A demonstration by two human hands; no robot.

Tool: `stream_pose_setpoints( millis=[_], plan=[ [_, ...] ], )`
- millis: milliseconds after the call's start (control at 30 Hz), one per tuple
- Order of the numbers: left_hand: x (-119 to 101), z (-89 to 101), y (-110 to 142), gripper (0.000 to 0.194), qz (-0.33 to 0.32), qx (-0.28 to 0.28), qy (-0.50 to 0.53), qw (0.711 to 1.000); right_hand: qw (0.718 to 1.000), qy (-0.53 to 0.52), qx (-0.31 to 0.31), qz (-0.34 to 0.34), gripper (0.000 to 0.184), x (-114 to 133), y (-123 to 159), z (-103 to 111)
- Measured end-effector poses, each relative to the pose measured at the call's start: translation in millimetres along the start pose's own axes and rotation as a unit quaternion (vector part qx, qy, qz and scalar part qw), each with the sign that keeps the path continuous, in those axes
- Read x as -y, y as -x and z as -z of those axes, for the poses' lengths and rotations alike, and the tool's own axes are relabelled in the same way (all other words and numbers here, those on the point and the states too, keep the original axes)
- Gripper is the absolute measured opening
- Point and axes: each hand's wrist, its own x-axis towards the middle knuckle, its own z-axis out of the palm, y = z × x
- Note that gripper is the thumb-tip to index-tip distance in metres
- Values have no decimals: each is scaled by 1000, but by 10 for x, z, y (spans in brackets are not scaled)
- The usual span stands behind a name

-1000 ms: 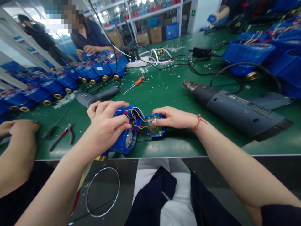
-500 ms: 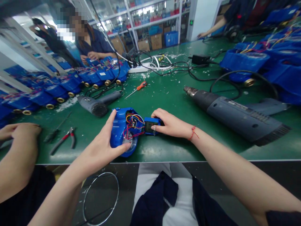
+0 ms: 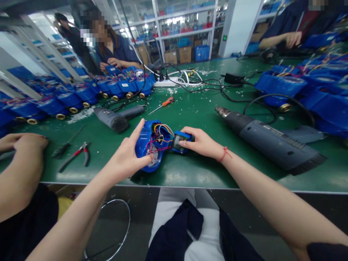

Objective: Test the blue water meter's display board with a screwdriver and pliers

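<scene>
My left hand (image 3: 130,154) grips a blue plastic meter housing (image 3: 144,143), thumb on its near side and fingers along the far left. The housing's open cavity shows coloured wires (image 3: 161,134) and a round grey part. Those wires run to a small blue display module (image 3: 179,141) with a dark screen. My right hand (image 3: 199,141) pinches this module just right of the housing, thumb on top. The module is slightly tilted, and part of it is hidden behind the fingers.
Right of my hands lies a large heat gun (image 3: 269,141); another heat gun (image 3: 114,119) is beyond the housing. An orange screwdriver (image 3: 167,102), pliers (image 3: 77,156) and a dark screwdriver (image 3: 63,148) lie about. Blue housings (image 3: 61,105) line the left. A co-worker's arm (image 3: 24,159) rests at left.
The housing and module sit slightly further right and up in view, still in my hands. The module has tilted a little. At the far right, a co-worker's hand has drawn back.
</scene>
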Motion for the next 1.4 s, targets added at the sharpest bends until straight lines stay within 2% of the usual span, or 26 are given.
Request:
stream_pose_setpoints(
  millis=[100, 200, 300, 367, 500, 667, 767, 867, 933, 1067, 1167, 1267, 1400],
  plan=[
    [-73, -23, 4, 102, -25, 15, -51, 998, 999, -9, 43, -7, 22, 27, -82, 233],
    [-128, -51, 13, 99, -99, 32, -112, 988, 991, 4, 132, -15, 24, 16, -182, 435],
    [-143, -66, 2, 101, -143, 42, -129, 980, 979, 4, 204, -20, 25, -43, -250, 504],
    [-136, -72, -14, 102, -122, 43, -116, 985, 975, -15, 220, -17, 29, -86, -256, 481],
    [-95, -78, -36, 104, -43, 23, -63, 997, 979, -49, 198, 1, 34, -131, -210, 406],
    [-2, -38, -55, 106, -19, 20, -24, 999, 985, -45, 163, 23, 28, -167, -192, 337],
    [65, 10, -85, 106, -1, 31, -2, 1000, 994, -22, 104, 30, 19, -205, -198, 212],
    [99, 43, -105, 106, -18, 35, 8, 999, 999, -3, 33, 28, 14, -237, -205, 63],
    [89, 53, -97, 104, -33, 36, 4, 999, 1000, -7, 3, 27, 20, -248, -205, 9],
    [37, 54, -44, 96, -60, 26, -9, 998, 999, -35, -19, 22, 38, -261, -171, 39],
    [39, 36, -1, 97, -53, 31, -25, 998, 998, -62, -19, 5, 44, -272, -132, 86],
    [66, 7, 51, 97, -67, 22, -46, 996, 995, -95, -23, -12, 36, -285, -125, 92],
    [6, -37, 178, 81, -142, -60, -92, 984, 988, -155, -6, -26, 20, -301, -172, 76]
  ],
)
